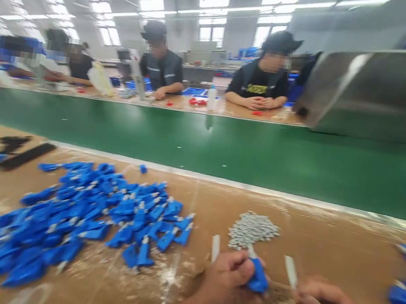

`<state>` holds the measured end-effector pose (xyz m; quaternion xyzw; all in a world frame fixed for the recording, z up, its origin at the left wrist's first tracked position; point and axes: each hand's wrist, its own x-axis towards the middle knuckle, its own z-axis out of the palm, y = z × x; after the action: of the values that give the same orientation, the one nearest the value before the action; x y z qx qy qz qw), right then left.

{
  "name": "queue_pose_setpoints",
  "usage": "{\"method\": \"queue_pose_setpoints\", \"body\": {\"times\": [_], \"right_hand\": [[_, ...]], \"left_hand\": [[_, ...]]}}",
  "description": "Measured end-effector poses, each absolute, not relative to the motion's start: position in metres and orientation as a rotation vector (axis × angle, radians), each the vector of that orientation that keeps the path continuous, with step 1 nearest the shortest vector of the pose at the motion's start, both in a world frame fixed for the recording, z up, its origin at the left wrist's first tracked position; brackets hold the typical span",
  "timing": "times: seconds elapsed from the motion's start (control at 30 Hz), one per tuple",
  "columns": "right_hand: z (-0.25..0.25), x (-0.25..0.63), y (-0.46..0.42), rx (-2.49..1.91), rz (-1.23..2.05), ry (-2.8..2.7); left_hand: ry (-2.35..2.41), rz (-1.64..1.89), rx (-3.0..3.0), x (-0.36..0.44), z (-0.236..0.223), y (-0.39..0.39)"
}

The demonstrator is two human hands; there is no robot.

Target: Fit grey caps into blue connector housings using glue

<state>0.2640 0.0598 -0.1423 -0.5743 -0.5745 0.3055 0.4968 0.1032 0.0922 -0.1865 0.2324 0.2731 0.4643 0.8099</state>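
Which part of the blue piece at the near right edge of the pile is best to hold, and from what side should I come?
Pinch the blue piece by its wide body, from above on the near side. Its thin white tip points away, and nothing seems to lie in front of it. A neighbour sits close on its left, so that side looks tighter.

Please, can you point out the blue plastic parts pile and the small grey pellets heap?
Blue plastic parts pile (80,210), head view, middle of pile.
Small grey pellets heap (253,230), head view, middle of heap.
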Motion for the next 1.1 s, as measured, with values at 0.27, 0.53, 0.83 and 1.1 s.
{"method": "queue_pose_setpoints", "body": {"times": [0.27, 0.53, 0.83, 1.1], "right_hand": [[-0.127, 0.268, 0.058, -1.357, 0.687, -1.510], [-0.134, 0.269, 0.058, -1.323, 0.478, -1.648], [-0.132, 0.264, 0.060, -1.339, 0.487, -1.639], [-0.132, 0.263, 0.059, -1.357, 0.564, -1.644]], "left_hand": [[0.501, 0.873, 0.460, 0.102, -0.192, 0.091], [0.460, 0.873, 0.488, 0.106, -0.192, 0.090], [0.492, 0.862, 0.491, 0.105, -0.188, 0.089], [0.502, 0.857, 0.502, 0.104, -0.182, 0.088]]}}
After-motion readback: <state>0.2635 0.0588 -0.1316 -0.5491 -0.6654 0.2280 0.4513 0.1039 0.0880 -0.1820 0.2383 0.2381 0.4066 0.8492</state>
